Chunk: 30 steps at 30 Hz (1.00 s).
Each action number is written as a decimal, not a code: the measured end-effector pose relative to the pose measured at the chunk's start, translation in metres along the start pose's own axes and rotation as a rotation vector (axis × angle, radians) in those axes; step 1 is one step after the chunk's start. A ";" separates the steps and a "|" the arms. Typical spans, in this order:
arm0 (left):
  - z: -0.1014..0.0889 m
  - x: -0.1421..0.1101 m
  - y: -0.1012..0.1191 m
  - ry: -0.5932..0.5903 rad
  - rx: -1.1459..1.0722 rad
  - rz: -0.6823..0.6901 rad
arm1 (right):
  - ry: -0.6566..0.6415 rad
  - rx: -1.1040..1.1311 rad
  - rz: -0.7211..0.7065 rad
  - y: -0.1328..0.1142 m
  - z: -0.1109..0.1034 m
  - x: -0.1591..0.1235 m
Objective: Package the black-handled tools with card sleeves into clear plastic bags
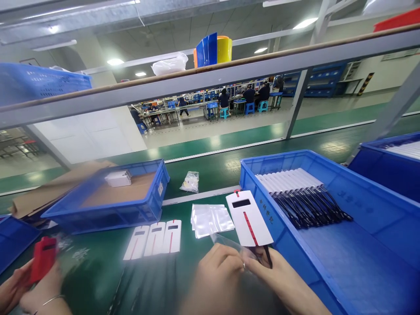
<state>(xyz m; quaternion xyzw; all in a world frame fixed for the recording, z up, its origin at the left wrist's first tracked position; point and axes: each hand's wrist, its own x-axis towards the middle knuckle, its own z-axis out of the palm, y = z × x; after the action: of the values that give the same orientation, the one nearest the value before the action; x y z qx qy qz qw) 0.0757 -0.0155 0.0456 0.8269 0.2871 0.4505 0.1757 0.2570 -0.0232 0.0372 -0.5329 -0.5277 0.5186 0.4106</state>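
Observation:
My left hand (218,273) is closed, pinching the edge of a clear plastic bag (226,240). Between the fingers of my right hand (278,273) is the lower end of a white flat device (247,214) with a dark window, a red stripe and a black cord. My right thumb also presses on the bag's edge. The device stands upright above the bag, apparently outside it. Just beyond my hands lies a small stack of clear bags (211,218). Three similar white devices (154,238) rest on the green table to the left, their dark cords pointing towards me.
A blue bin (315,258) on the right holds a row of wrapped white devices (290,181). Another blue bin (108,223) at the left contains a small white box (118,178). A co-worker's hands (46,284) hold a red object (43,258). A shelf rail (210,78) crosses overhead.

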 end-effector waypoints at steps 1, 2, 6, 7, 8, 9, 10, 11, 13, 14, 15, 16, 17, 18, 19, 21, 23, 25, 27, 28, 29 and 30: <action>0.002 -0.001 -0.003 0.062 0.080 0.063 | 0.012 -0.017 0.000 0.004 0.000 0.002; 0.006 -0.003 -0.006 0.132 0.155 0.113 | 0.032 -0.032 -0.001 0.007 -0.001 0.005; 0.027 -0.014 -0.023 0.255 0.273 0.187 | 0.064 -0.034 0.003 0.014 -0.002 0.014; 0.033 -0.018 -0.026 0.257 0.259 0.173 | 0.044 -0.027 0.008 0.014 -0.002 0.015; 0.039 -0.021 -0.029 0.272 0.241 0.155 | 0.013 -0.019 0.020 0.014 -0.001 0.016; 0.045 -0.024 -0.030 0.271 0.229 0.140 | -0.019 -0.012 0.036 0.014 0.001 0.016; 0.049 -0.027 -0.030 0.249 0.226 0.135 | -0.049 -0.008 0.053 0.014 0.003 0.017; 0.052 -0.029 -0.029 0.210 0.232 0.138 | -0.070 -0.006 0.069 0.015 0.004 0.017; 0.051 -0.033 -0.025 0.102 0.242 0.162 | -0.073 -0.019 0.082 0.017 0.008 0.018; 0.048 -0.033 -0.022 0.067 0.239 0.168 | -0.064 -0.033 0.076 0.018 0.008 0.018; 0.043 -0.032 -0.019 0.070 0.232 0.163 | -0.053 -0.053 0.063 0.017 0.009 0.017; 0.037 -0.030 -0.018 0.099 0.228 0.151 | -0.045 -0.076 0.046 0.016 0.008 0.015; 0.031 -0.027 -0.017 0.134 0.228 0.140 | -0.042 -0.100 0.025 0.013 0.008 0.014; 0.024 -0.023 -0.017 0.172 0.229 0.127 | -0.044 -0.124 0.003 0.010 0.007 0.011; 0.018 -0.018 -0.018 0.190 0.229 0.113 | -0.051 -0.144 -0.019 0.006 0.006 0.009; 0.009 -0.007 -0.018 0.128 0.211 0.085 | -0.070 -0.171 -0.054 -0.002 0.005 0.006; 0.003 0.001 -0.017 -0.015 0.198 0.070 | -0.086 -0.187 -0.076 -0.008 0.005 0.003; 0.000 0.007 -0.014 -0.099 0.171 0.050 | -0.093 -0.202 -0.092 -0.012 0.004 0.000; -0.003 0.009 -0.009 -0.110 0.076 -0.083 | -0.118 -0.213 -0.103 -0.016 0.001 -0.004; -0.005 0.010 -0.006 -0.120 0.002 -0.194 | -0.140 -0.215 -0.104 -0.018 -0.002 -0.007; -0.006 0.011 -0.004 -0.136 -0.074 -0.320 | -0.161 -0.215 -0.104 -0.020 -0.004 -0.009; -0.007 0.012 -0.002 -0.157 -0.139 -0.444 | -0.183 -0.212 -0.104 -0.021 -0.007 -0.012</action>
<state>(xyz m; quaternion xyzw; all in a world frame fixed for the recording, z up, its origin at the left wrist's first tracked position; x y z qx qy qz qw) 0.0737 -0.0062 0.0558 0.7619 0.4155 0.3538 0.3489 0.2620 -0.0318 0.0605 -0.4958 -0.6415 0.4844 0.3287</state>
